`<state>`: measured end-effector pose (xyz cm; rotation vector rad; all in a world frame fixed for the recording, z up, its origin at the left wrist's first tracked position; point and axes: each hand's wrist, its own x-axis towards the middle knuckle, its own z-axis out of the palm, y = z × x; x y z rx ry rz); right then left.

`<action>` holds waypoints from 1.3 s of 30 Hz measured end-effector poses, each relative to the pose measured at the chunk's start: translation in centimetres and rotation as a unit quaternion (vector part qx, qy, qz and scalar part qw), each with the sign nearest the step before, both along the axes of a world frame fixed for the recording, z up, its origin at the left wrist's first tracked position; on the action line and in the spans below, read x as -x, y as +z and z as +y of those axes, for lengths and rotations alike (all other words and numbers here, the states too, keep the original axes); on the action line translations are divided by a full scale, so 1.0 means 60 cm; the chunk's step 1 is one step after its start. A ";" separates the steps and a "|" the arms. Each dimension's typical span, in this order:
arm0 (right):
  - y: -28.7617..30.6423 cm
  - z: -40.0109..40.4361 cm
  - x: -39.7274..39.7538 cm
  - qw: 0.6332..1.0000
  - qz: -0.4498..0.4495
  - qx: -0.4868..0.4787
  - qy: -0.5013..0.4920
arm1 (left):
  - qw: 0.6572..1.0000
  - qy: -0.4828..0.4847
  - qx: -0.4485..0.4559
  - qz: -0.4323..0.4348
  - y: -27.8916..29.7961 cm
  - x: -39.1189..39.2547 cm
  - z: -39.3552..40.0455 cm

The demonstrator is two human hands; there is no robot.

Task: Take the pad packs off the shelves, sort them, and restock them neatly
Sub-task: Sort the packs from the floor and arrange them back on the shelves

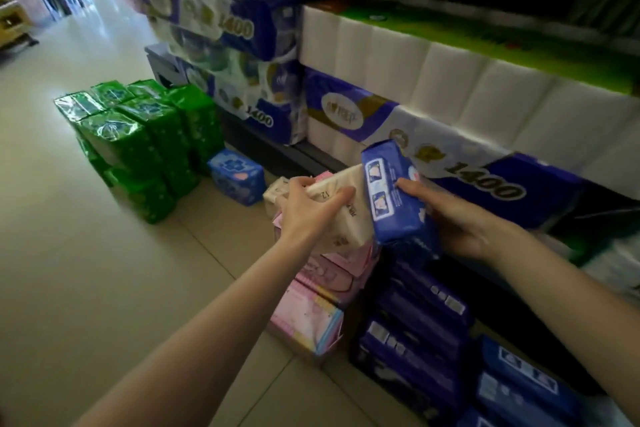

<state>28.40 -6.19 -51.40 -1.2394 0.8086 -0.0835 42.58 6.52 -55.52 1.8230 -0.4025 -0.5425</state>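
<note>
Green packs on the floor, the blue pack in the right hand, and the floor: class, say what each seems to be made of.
Green packs: probably thin glossy plastic film; bright wrinkled glints on top.
Blue pack, held by the right hand: likely soft plastic wrap with a duller sheen, printed panels, creased ends.
Floor: apparently glazed tile; pale, smooth, with straight joint lines and reflected light.

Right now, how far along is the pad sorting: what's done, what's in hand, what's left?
Done: packs sit on the floor grouped by colour, with a green stack, pink packs and dark blue packs. In hand: the left hand grips a cream pack, and the right hand holds a blue pack. Left: place these two, then restock; nothing shows as reshelved yet.
</note>
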 end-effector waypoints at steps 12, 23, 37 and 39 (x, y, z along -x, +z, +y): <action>-0.030 0.039 -0.251 0.625 0.281 0.716 0.135 | 0.964 0.126 -0.165 -0.168 -0.076 -0.223 0.051; -0.125 0.031 -0.261 0.491 0.310 0.791 0.191 | 0.946 -0.017 -0.263 -0.188 -0.266 -0.241 -0.003; -0.103 0.007 -0.254 0.604 0.257 0.737 0.160 | 0.995 0.008 0.019 -0.094 -0.182 -0.247 -0.023; -0.092 0.007 -0.243 0.678 0.219 0.692 0.114 | 0.995 0.002 0.089 -0.051 -0.142 -0.226 -0.035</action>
